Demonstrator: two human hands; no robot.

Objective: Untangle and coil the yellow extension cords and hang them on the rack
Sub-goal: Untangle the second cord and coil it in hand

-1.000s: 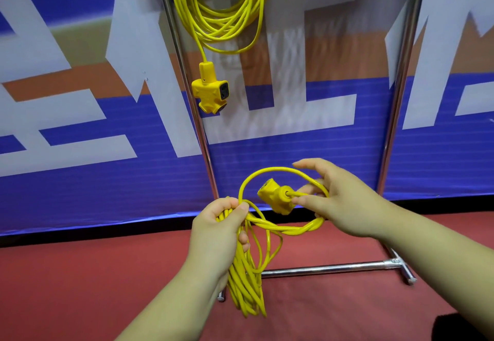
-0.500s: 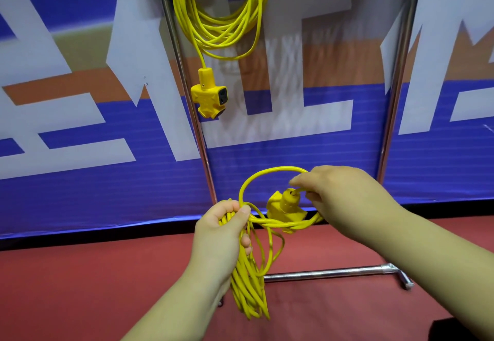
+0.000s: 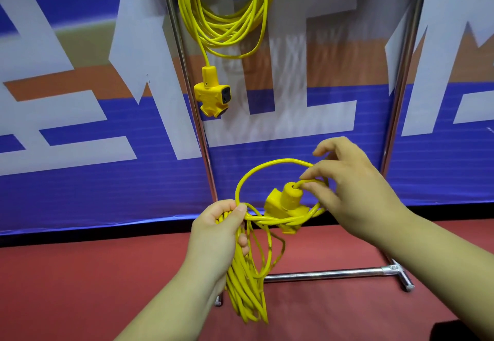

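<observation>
Free between the rack's left post (image 3: 202, 153) and right post (image 3: 403, 73), closed off behind by the banner (image 3: 294, 153). Crowded top left by the hung cord coil (image 3: 227, 33) and its dangling socket block (image 3: 211, 94). Barred low down by the base bar (image 3: 326, 274).

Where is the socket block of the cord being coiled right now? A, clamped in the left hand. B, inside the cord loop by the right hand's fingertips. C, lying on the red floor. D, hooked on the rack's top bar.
B: the socket block sits inside the loop of cord, with the right hand pinching the cord at the block's neck, while the left hand grips the coiled bundle.
</observation>
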